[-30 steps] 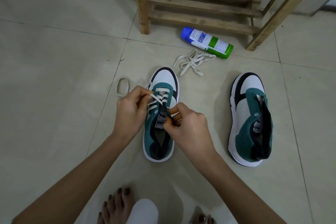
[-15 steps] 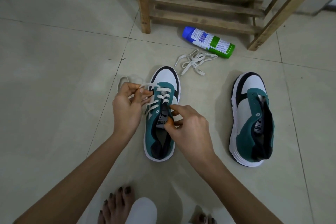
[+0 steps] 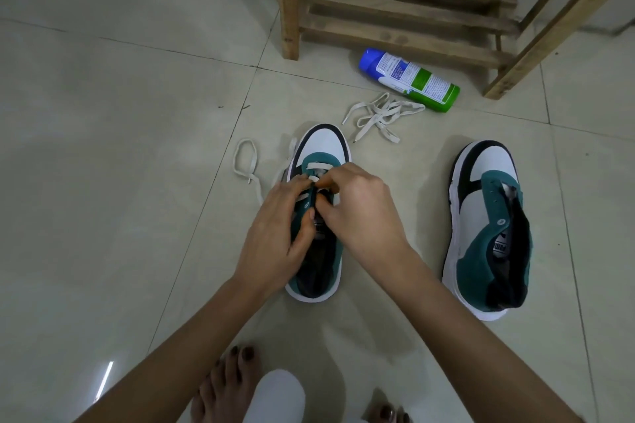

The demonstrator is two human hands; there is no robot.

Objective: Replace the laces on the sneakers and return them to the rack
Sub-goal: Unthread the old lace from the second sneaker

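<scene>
Hands meet over the teal, white and black sneaker (image 3: 323,144) at frame centre: the left hand (image 3: 275,237), out beside the shoe half a second ago drawing slack, now grips its teal eyelet flap, and the right hand (image 3: 360,213) pinches the white flat lace (image 3: 319,166) there, fingers (image 3: 330,178) curled. That crossing looks snug; the next eyelet seems due. Count: two sneakers, the unlaced one (image 3: 488,227) at right; two laces, the spare (image 3: 379,117) loose on the floor (image 3: 103,182); one wooden slatted rack (image 3: 395,14); one blue-and-green spray can (image 3: 409,79).
</scene>
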